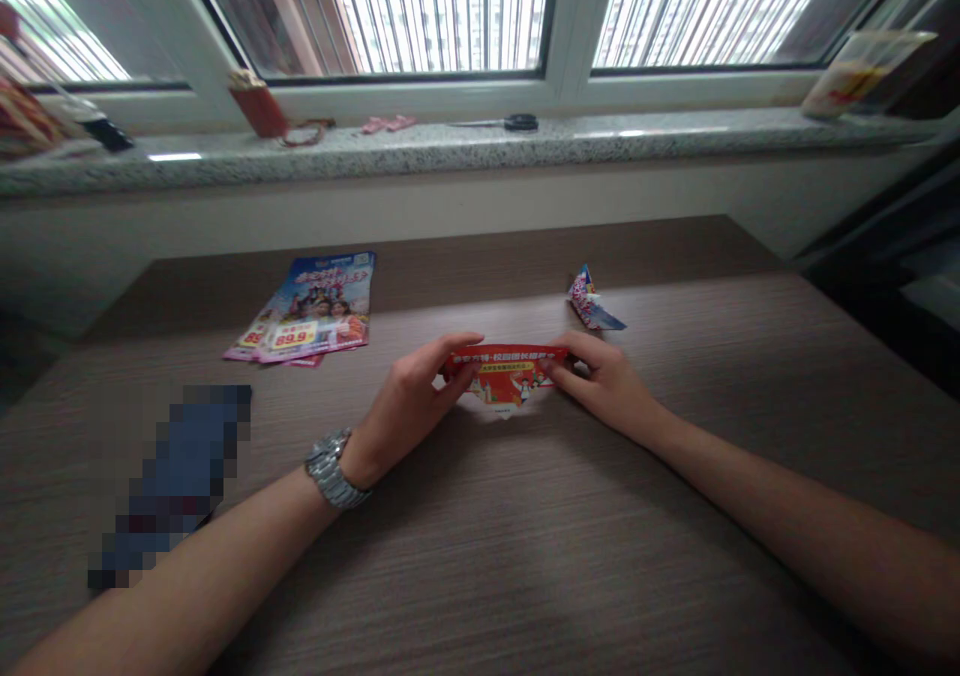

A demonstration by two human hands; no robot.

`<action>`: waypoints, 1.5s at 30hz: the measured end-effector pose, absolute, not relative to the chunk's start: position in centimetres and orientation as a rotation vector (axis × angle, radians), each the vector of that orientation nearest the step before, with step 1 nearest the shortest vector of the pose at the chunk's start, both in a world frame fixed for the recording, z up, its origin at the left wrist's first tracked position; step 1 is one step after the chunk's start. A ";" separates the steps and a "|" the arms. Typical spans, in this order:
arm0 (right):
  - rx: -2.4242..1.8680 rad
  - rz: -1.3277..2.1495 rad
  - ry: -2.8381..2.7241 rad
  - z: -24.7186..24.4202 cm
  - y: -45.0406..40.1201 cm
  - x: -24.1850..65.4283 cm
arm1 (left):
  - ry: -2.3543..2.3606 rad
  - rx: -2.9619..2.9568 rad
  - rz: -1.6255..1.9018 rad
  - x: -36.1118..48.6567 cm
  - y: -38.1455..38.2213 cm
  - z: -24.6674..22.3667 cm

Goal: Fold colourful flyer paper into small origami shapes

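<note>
A red printed paper [504,381], folded with a long straight top edge and a point at the bottom, is held just above the wooden table [480,556]. My left hand [409,396] pinches its left end between thumb and fingers; a metal watch is on that wrist. The right end is pinched by my right hand [611,381]. Behind my right hand lies a small folded paper shape [592,301], blue and pink. The fingertips behind the red paper are partly hidden.
Colourful flyers [322,306] lie overlapping at the back left. A pixelated dark blue object [184,466] is beside my left forearm. On the stone windowsill [420,151] are scissors [517,123], a red box [259,106], pink pieces [388,124] and a plastic cup [855,76].
</note>
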State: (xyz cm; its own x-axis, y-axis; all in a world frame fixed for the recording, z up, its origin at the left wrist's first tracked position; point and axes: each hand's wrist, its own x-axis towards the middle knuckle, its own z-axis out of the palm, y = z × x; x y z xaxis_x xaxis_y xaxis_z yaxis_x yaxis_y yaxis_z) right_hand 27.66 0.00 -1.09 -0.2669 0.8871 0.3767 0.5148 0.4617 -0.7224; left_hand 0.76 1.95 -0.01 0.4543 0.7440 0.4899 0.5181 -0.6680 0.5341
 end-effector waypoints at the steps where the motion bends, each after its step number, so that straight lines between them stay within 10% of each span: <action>1: -1.171 0.594 -1.944 -1.1 0.1 27.7 | 1.090 2.424 1.012 0.8 2.0 -0.1; 45: -1.090 0.201 -2.254 -2.5 0.4 27.6 | 0.690 2.973 0.334 1.4 1.1 0.6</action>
